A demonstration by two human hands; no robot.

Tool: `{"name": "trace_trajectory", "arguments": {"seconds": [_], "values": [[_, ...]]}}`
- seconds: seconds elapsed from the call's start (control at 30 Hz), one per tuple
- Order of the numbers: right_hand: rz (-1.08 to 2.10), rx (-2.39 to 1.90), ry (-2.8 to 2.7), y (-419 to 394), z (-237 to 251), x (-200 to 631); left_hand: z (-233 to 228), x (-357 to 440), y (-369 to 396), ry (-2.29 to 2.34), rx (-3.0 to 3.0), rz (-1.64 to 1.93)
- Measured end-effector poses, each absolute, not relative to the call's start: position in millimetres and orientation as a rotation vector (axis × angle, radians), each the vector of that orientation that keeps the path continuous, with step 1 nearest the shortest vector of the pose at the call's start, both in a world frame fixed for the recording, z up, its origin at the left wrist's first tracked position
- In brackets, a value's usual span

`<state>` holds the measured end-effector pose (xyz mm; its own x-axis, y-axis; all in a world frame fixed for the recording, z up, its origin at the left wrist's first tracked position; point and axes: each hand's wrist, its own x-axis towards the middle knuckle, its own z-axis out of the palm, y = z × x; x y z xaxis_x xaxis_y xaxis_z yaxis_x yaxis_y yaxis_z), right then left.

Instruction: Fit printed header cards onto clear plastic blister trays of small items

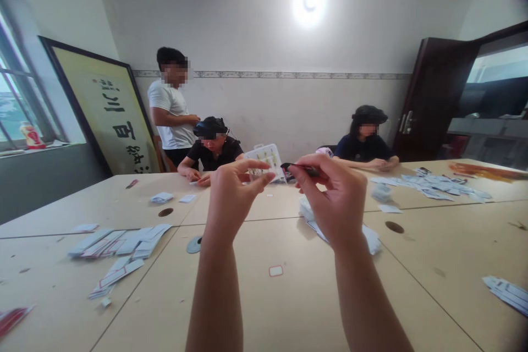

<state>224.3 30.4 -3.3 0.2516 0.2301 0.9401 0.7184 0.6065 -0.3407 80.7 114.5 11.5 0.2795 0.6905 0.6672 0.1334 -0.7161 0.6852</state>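
I saw both hands held up over the worktop (pixel 289 308). The right hand (pixel 334 198) had its fingers (pixel 307 171) pressed together, pinching a small dark thing with a red tip (pixel 297 168). It was up in the air, between the two hands. The left hand (pixel 231 192) was just beside it, with thumb and first finger close together. I could not tell if they held anything. Under the right hand lay a pile of white cards (pixel 371 239). A small white sticker with a red edge (pixel 276 270) lay between my arms. More cards (pixel 119 242) sat on the left. Across the worktop, two people sat and one stood.
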Motion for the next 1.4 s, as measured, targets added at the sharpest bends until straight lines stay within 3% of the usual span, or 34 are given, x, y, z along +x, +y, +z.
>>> {"name": "trace_trajectory", "arguments": {"seconds": [0.77,1.2,1.4], "values": [[-0.056,-0.971,-1.093,31.3,-1.5,224.5,11.4,92.2,99.3,0.296,1.805,1.117],[-0.111,-0.914,-1.167,24.1,-2.6,216.8,14.1,84.8,97.8,0.242,1.716,1.072],[-0.295,-0.934,-1.171,21.7,-3.6,213.6,15.3,81.0,94.5,0.175,1.754,1.022]]}}
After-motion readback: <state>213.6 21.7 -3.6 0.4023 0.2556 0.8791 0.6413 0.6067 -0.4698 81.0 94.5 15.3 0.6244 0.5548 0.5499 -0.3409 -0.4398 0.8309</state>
